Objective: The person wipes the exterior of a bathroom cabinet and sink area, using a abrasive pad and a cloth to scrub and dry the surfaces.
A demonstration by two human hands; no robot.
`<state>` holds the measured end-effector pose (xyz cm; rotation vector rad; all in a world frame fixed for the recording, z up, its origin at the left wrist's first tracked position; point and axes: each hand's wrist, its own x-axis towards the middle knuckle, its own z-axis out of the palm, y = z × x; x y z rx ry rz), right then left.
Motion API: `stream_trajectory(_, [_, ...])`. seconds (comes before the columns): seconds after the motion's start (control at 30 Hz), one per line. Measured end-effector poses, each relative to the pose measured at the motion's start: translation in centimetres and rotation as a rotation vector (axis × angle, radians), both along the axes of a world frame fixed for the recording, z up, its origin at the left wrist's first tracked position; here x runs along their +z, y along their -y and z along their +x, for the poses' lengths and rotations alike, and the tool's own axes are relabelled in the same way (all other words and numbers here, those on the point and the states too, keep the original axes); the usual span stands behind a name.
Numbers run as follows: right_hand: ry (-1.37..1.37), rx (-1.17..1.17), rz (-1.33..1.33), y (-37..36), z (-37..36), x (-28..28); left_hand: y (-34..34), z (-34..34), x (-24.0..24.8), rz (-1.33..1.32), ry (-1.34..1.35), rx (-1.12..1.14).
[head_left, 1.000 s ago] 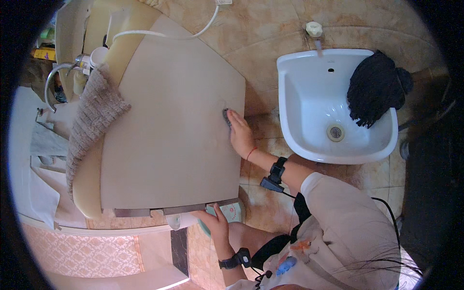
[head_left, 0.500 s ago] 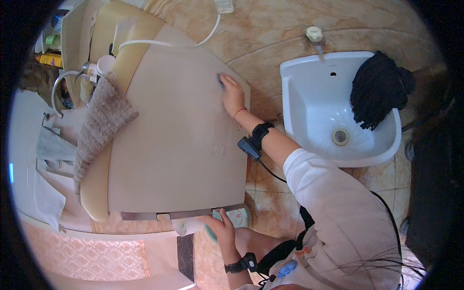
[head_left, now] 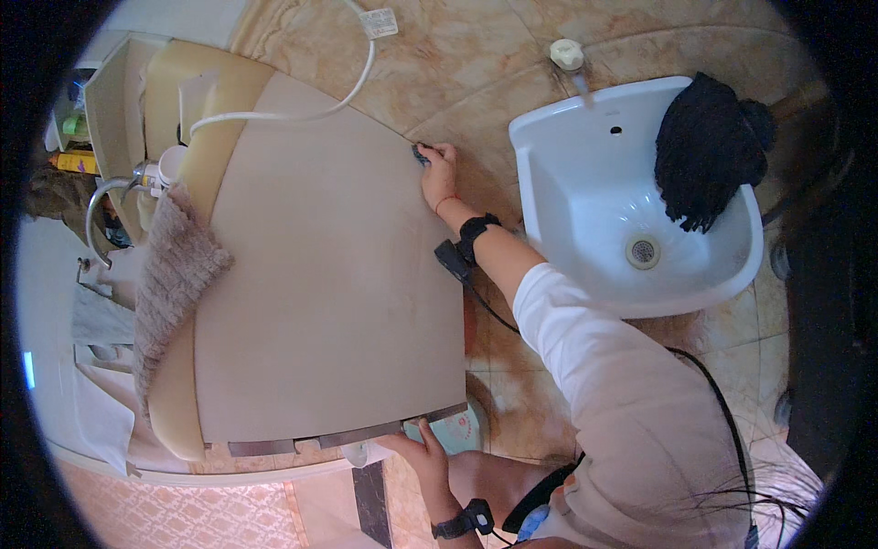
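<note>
A large, flat pale grey panel (head_left: 338,274) with a dark strip along its lower edge fills the middle left. My right hand (head_left: 439,174) is at the panel's upper right edge, fingers closed round a small dark object (head_left: 421,154); its kind cannot be made out. At the lower edge is my left hand (head_left: 428,457), its thumb over the rim and its fingers partly hidden below, gripping the panel. A white rounded thing (head_left: 361,451) lies beside those fingers. Both wrists wear black straps.
To the right stands a white sink (head_left: 631,229) with a black mop head (head_left: 709,156) over its rim and a tap (head_left: 567,55) above. A grey fluffy towel (head_left: 178,284) and curved metal faucet (head_left: 101,206) are left. A white hose (head_left: 357,82) crosses the panel's top.
My right hand has moved up to the panel's edge, still with the dark object. My left hand stays at the lower edge. The whole view has shifted slightly.
</note>
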<state>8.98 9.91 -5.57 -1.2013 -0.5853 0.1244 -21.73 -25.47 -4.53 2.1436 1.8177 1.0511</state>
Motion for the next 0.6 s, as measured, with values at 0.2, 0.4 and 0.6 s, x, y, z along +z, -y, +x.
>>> stream_trajectory(0.2, [-0.217,0.028,0.013,-0.8,0.0,-4.0,0.2,0.0,0.8,-0.067,-0.211,0.037])
stream_trajectory(0.4, [-0.298,0.031,-0.246,-0.2,1.9,-7.1,-0.3,-0.1,-1.1,-0.036,0.108,-0.02])
stream_trajectory(0.6, [-0.021,0.085,-0.127,0.6,0.9,-2.1,0.0,-0.8,-0.2,-0.038,-0.041,0.094])
